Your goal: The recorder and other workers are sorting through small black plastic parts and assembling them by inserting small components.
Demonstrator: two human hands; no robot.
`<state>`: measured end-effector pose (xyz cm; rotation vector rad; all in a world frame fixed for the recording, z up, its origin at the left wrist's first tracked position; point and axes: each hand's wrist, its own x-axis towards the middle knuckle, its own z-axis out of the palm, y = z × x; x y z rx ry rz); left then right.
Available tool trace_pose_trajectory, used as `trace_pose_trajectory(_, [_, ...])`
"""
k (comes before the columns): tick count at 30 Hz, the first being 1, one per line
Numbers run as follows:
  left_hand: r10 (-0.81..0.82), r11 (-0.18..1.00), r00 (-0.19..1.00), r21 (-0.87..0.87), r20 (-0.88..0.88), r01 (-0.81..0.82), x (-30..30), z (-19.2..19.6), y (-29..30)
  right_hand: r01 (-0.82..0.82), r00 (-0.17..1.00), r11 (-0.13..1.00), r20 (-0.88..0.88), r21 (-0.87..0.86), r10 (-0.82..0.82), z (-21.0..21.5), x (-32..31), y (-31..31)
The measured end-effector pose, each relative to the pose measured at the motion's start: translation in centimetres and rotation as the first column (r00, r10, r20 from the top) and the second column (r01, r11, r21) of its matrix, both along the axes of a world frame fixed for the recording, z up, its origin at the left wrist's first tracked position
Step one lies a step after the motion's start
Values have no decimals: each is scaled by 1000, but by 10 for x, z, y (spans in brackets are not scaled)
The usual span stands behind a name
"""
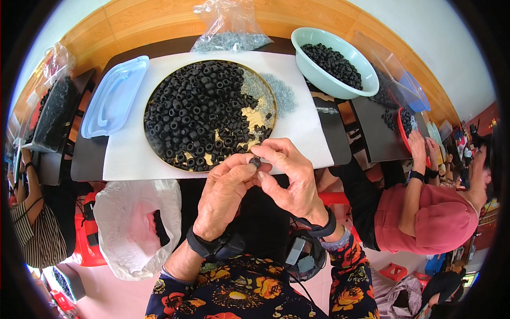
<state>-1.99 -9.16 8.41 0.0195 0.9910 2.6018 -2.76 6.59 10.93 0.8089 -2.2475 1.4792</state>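
Observation:
Just past the table's near edge, a small black hollow cap [255, 161] sits between my fingertips. My left hand [224, 190] is closed, pinching the cap with thumb and index finger. From the other side, my right hand [289, 173] curls its thumb and index finger round the same cap. Whether a tiny clear piece is also between those fingers is hidden. Beyond my hands lies a round gold tray [253, 118] heaped with black hollow caps [194, 103]. Small clear pieces [280, 94] lie on the tray's right side and spill beside it.
A white foam sheet [127, 159] lies under the tray. A blue lid [116, 95] is at left, a plastic bag [231, 32] of clear pieces behind, a green basin [340, 66] of caps at right. A white bag [135, 228] hangs below. Co-workers sit both sides, one in red [425, 218].

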Motion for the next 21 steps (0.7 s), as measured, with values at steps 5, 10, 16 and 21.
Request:
trace_pose_trajectory(5, [-22, 999, 999, 49, 31, 20, 1, -4, 4, 23, 1000, 999, 20, -40, -23, -14, 5, 1])
trace_pose_trajectory(10, [-28, 999, 998, -39, 49, 30, 3, -2, 4, 132, 987, 991, -90, -2, -132, -24, 6, -4])
trace_pose_trajectory(16, [27, 995, 999, -100, 42, -23, 6, -6, 14, 249, 954, 968, -174, -1, -245, -32, 10, -6])
trace_pose_trajectory(21, [33, 988, 999, -149, 29, -28, 7, -11, 19, 300, 920, 953, -253, -34, -299, -40, 11, -7])
